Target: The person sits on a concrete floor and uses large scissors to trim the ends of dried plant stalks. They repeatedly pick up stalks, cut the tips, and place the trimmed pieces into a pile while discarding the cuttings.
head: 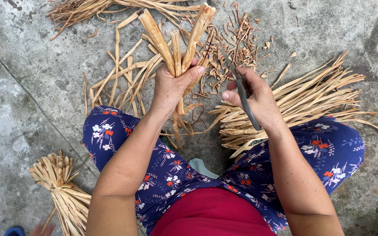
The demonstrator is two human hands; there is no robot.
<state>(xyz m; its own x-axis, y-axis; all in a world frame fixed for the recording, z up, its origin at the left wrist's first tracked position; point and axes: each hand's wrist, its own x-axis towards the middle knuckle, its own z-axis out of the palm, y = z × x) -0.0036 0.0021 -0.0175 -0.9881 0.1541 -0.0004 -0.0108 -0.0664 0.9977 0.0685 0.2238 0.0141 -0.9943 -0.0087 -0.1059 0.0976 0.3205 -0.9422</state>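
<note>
The handful of dried stalks stands nearly upright in the view, its long axis running from near to far, the cut ends fanning out at the far end and thinner tails hanging down toward the lap. The stalks are pale tan, flat and fibrous, with blunt, ragged tips. The left hand is clenched around their middle, thumb laid across the front. Just to the right, the right hand grips dark metal scissors, whose blades point far and slightly left toward the stalks' upper part; whether they touch cannot be told. Short trimmings litter the concrete floor beyond. A loose pile of strips lies at right, a tied bundle near left.
</note>
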